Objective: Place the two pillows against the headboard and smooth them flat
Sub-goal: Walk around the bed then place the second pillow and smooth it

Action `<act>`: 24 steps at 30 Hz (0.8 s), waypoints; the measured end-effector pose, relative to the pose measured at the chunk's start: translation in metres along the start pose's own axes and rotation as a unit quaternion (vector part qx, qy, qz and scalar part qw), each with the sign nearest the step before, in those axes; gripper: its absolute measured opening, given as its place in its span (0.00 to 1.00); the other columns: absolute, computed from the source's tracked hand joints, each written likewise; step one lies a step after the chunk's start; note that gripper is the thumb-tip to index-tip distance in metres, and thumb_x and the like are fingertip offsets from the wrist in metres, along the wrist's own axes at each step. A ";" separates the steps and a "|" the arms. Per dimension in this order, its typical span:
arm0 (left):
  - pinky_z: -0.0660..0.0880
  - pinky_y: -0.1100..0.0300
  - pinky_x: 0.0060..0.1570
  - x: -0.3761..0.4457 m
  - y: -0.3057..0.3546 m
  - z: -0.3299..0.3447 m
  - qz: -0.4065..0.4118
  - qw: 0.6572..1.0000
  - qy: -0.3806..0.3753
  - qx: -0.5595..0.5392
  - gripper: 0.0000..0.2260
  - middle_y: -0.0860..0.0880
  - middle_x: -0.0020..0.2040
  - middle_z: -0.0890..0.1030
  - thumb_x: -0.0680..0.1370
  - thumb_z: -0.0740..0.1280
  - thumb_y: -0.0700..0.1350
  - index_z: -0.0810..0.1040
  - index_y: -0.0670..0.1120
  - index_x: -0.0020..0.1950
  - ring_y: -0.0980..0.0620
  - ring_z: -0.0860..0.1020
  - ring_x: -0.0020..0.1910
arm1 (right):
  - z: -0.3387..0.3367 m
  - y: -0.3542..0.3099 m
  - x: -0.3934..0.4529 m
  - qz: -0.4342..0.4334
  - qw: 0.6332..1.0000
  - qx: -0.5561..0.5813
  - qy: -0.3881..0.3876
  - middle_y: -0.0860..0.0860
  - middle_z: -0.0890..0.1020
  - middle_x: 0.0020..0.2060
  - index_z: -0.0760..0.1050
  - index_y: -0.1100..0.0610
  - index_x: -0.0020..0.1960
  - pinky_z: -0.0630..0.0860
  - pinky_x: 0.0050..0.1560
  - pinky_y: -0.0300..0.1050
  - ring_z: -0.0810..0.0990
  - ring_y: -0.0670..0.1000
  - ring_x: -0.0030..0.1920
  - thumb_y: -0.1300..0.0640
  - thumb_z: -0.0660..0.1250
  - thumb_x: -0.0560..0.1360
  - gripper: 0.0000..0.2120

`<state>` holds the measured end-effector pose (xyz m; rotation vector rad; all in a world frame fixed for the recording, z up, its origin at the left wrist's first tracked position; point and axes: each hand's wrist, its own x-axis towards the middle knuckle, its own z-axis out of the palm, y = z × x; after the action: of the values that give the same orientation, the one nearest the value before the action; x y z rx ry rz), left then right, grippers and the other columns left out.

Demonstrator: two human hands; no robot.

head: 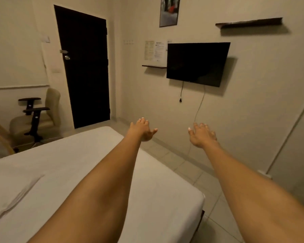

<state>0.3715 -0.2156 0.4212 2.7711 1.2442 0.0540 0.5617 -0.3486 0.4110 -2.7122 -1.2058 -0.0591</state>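
White bed (63, 165) cut off below; left hand (142, 129), right hand (201, 135) spread, empty.

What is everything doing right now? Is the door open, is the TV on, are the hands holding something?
Dark brown door: shut.
Black wall-mounted TV: screen dark, off.
Black dangling TV plug: hanging loose, not plugged in.
Left hand: open, fingers spread, holding nothing.
Right hand: open, holding nothing.
White bed sheet: spread flat, some creases at the left.
Beige office chair: empty.
Pillows: not in view.
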 end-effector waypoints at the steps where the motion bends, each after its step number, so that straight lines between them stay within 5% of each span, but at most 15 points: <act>1: 0.47 0.43 0.78 0.010 0.012 0.001 0.018 1.000 -0.004 0.002 0.34 0.43 0.81 0.46 0.82 0.48 0.61 0.47 0.41 0.80 0.46 0.46 0.80 | -0.002 0.013 0.004 0.014 1.000 -0.001 0.003 0.56 0.54 0.79 0.50 0.55 0.79 0.52 0.74 0.59 0.51 0.57 0.79 0.43 0.45 0.82 0.29; 14: 0.49 0.43 0.77 0.132 0.191 0.034 0.169 0.984 -0.046 0.028 0.33 0.42 0.81 0.47 0.82 0.48 0.60 0.49 0.40 0.80 0.44 0.48 0.80 | 0.001 0.196 0.060 0.168 0.986 0.006 0.001 0.56 0.52 0.79 0.50 0.54 0.80 0.50 0.75 0.59 0.49 0.56 0.79 0.43 0.45 0.82 0.29; 24: 0.48 0.43 0.77 0.234 0.369 0.046 0.203 0.978 -0.038 0.017 0.33 0.43 0.81 0.48 0.82 0.48 0.60 0.49 0.40 0.80 0.45 0.48 0.80 | -0.022 0.351 0.152 0.205 0.979 -0.013 -0.004 0.55 0.50 0.79 0.47 0.53 0.80 0.49 0.76 0.57 0.47 0.56 0.79 0.43 0.44 0.82 0.29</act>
<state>0.8046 -0.2875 0.4133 2.9763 0.6499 -0.0411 0.9236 -0.4718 0.3990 -2.9241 -0.6300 -0.0093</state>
